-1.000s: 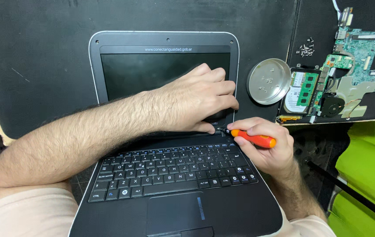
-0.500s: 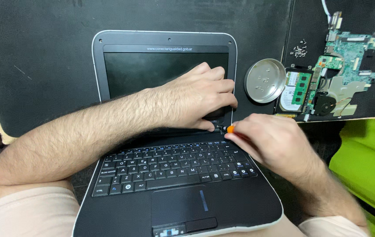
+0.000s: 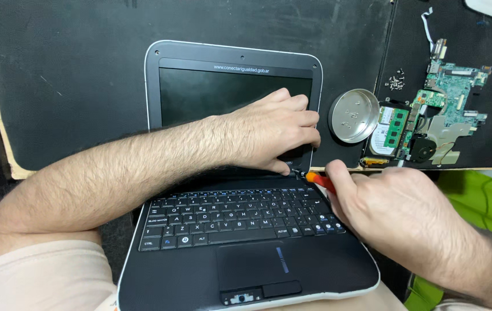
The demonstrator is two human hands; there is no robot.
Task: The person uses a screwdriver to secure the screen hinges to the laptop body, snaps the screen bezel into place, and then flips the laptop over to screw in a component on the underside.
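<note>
A small black laptop (image 3: pixel 246 253) with a pale rim lies open, its dark screen leaning back on a black mat. My left hand (image 3: pixel 272 129) reaches across the screen and presses down at the right hinge corner, fingers bent. My right hand (image 3: pixel 398 213) grips a screwdriver with an orange-red handle (image 3: pixel 319 180); its tip meets the hinge area just beside my left fingertips. Most of the handle is hidden in my fist.
A round metal dish (image 3: pixel 354 115) sits right of the screen. Beside it lies a bare green circuit board (image 3: pixel 439 112) with a fan and a memory stick. Loose screws (image 3: pixel 396 80) lie on the black mat (image 3: pixel 67 75). Green fabric (image 3: pixel 479 196) shows at the right.
My right hand turned over the screwdriver, so less of the orange handle shows. My left hand stayed at the hinge.
</note>
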